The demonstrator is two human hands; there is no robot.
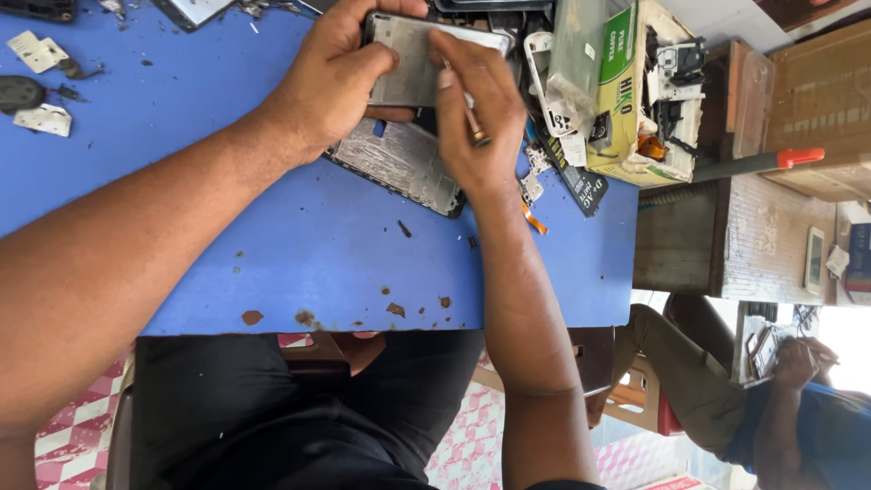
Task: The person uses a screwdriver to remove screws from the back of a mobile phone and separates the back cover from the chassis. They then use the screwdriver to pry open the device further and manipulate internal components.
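Over the blue table (299,263), your left hand (331,77) grips a flat grey phone part (413,63), shiny and a bit scratched. Your right hand (476,109) pinches a thin screwdriver (464,107) against it. Another grey phone frame (399,163) lies underneath.

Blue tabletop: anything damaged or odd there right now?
Yes. The blue tabletop has chipped, rust-brown spots along its near edge, and small dark bits lie scattered on it. A stripped phone frame lies under the hands, tilted to the table edge.

blue table (299,245) looks like chipped, rusty painted metal; phone frame (399,161) is dull scratched metal, side cabinet (771,240) rough wood
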